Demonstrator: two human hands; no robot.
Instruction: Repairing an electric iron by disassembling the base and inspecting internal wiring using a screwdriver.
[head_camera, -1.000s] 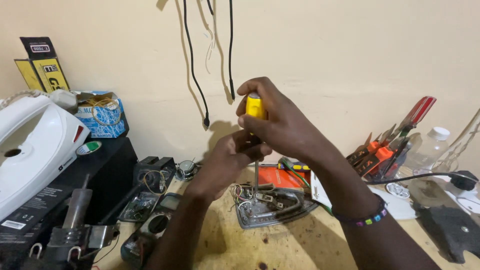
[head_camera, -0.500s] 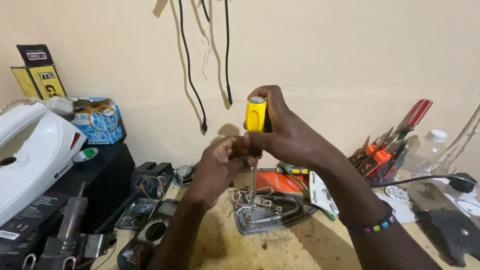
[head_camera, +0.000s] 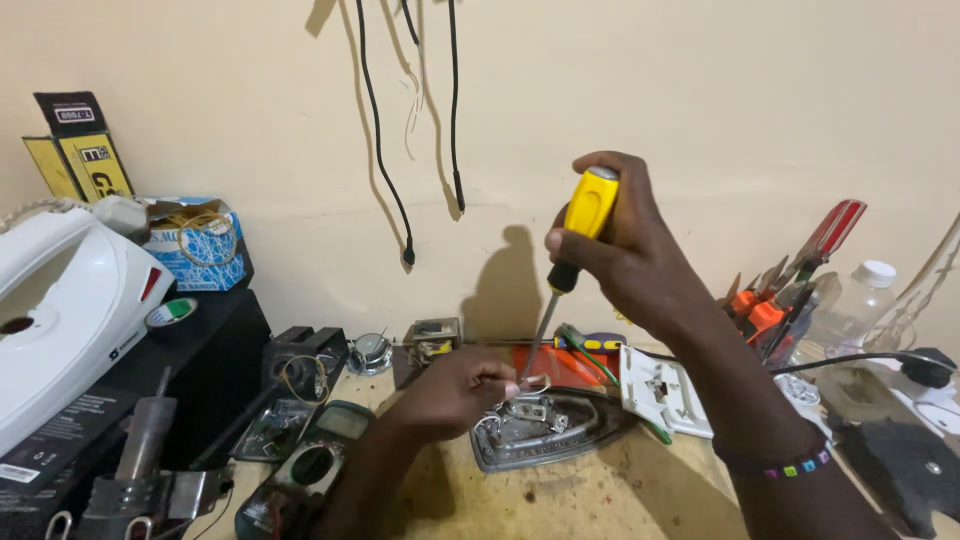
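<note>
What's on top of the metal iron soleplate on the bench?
On the soleplate sit small metal parts and wire. The left hand covers its near end; the screwdriver tip points there.

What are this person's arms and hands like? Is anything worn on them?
Both forearms are bare, with no sleeves and no gloves in view. The left hand carries no ring or band that shows. Just below the right hand, the wrist wears a thin dark beaded bracelet set with small coloured square beads, among them green, yellow, pink and blue. No watch shows.
</note>
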